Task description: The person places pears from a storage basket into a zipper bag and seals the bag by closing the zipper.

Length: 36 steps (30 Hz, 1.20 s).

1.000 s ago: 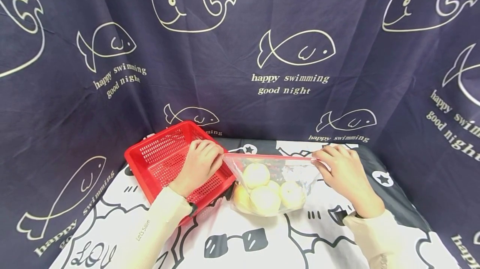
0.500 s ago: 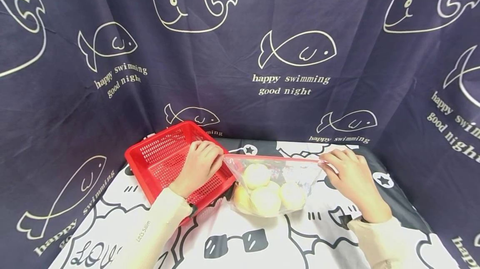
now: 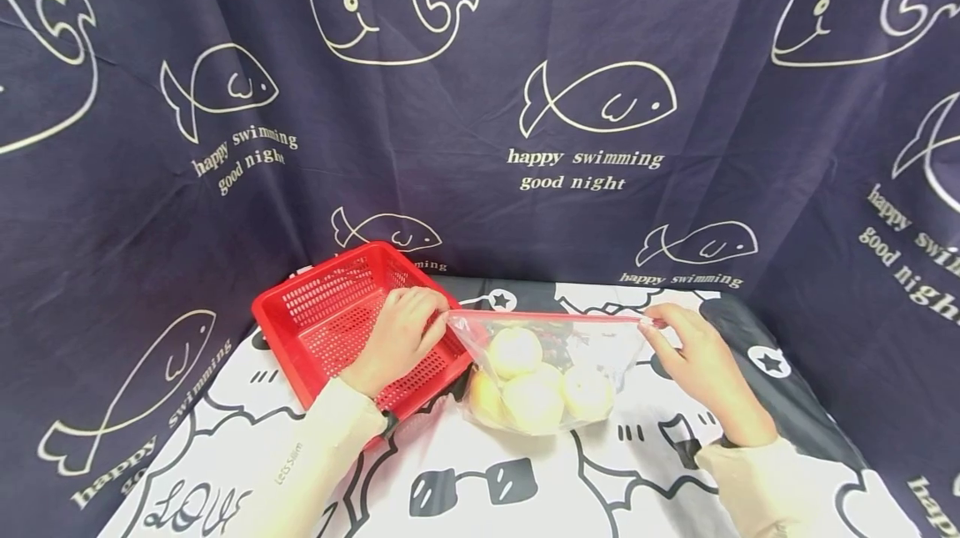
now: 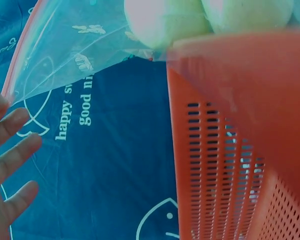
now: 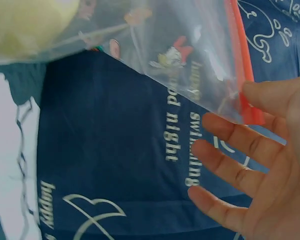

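Observation:
A clear zip bag [image 3: 558, 354] with a red zip strip along its top stands on the cloth, stretched between both hands. Several pale yellow round fruits [image 3: 534, 396] lie inside it. My left hand [image 3: 405, 334] pinches the strip's left corner between thumb and forefinger, its other fingers spread apart in the left wrist view. At the opposite corner my right hand [image 3: 693, 354] pinches the red strip [image 5: 245, 100] with thumb and forefinger. Printed cartoon figures show on the bag's film in the right wrist view.
A red perforated basket [image 3: 300, 313] stands left of the bag, beneath the left forearm. Below is a black-and-white patterned cloth [image 3: 472, 455]. A dark blue curtain [image 3: 450, 129] with white whale and fish drawings rises behind and at both sides.
My right hand has slid rightward along the red strip to its right end. The left hand has kept its hold at the left corner, and the fruits have stayed in place.

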Tool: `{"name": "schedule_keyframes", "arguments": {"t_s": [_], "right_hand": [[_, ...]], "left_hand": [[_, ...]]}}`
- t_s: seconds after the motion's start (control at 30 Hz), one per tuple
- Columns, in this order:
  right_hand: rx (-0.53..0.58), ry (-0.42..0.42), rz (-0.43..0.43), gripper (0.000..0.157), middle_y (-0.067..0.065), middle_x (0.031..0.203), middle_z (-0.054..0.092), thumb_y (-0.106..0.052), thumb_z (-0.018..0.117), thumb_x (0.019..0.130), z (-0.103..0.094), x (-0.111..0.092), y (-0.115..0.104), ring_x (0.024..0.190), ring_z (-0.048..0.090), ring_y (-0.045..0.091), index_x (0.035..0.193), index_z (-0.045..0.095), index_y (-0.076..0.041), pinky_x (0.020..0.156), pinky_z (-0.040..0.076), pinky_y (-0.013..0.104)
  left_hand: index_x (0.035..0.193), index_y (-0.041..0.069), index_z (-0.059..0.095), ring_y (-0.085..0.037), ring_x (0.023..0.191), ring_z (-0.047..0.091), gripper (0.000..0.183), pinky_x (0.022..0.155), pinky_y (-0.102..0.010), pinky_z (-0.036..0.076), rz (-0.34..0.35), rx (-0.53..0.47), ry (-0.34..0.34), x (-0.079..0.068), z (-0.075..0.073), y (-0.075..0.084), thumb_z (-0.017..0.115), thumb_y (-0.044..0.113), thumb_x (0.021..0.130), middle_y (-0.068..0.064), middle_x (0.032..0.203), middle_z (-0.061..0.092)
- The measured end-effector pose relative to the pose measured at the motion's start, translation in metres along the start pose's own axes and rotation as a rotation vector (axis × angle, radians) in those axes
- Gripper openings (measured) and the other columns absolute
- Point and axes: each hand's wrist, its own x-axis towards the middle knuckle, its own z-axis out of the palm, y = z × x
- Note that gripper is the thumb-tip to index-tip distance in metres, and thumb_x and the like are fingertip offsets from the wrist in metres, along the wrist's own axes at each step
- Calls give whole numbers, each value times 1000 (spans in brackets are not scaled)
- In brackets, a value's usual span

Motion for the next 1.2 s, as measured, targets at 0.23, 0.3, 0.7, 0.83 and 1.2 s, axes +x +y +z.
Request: {"name": "schedule_keyframes", "arguments": {"t_s": [0.23, 0.3, 0.7, 0.83, 1.2], "right_hand": [[201, -28, 153, 10, 8, 88, 72, -3, 67, 91, 12, -8, 6, 83, 68, 9, 99, 63, -8, 67, 51, 21], [243, -31, 185, 8, 10, 88, 73, -3, 65, 93, 16, -11, 7, 81, 69, 8, 99, 62, -7, 66, 48, 18], [733, 20, 352, 5, -10, 76, 63, 5, 57, 96, 32, -19, 9, 67, 59, 0, 100, 58, 3, 61, 51, 18], [824, 51, 445, 12, -10, 71, 61, 0, 60, 96, 36, -21, 9, 63, 59, 1, 97, 64, -12, 58, 51, 18], [984, 146, 439, 23, -8, 76, 69, 3, 54, 98, 43, -27, 8, 70, 65, 1, 89, 59, -17, 63, 53, 18]], "left_hand": [[105, 8, 58, -26, 98, 64, 14, 93, -43, 50, -184, -171, -84, -3, 6, 13, 64, 10, 93, -7, 109, 68], [108, 8, 57, -25, 97, 66, 16, 91, -42, 52, -217, -203, -86, -4, 7, 16, 63, 10, 94, -7, 108, 69], [114, 8, 54, -22, 94, 71, 24, 85, -42, 55, -247, -369, -100, -14, 22, 32, 65, 7, 94, -8, 105, 72], [111, 6, 54, -22, 86, 70, 21, 77, -40, 56, -325, -493, -42, -17, 27, 35, 65, 3, 93, -12, 100, 73], [102, 0, 59, -12, 76, 58, 5, 68, -25, 46, -511, -798, 92, -18, 34, 45, 57, 0, 97, -17, 90, 69]]}}
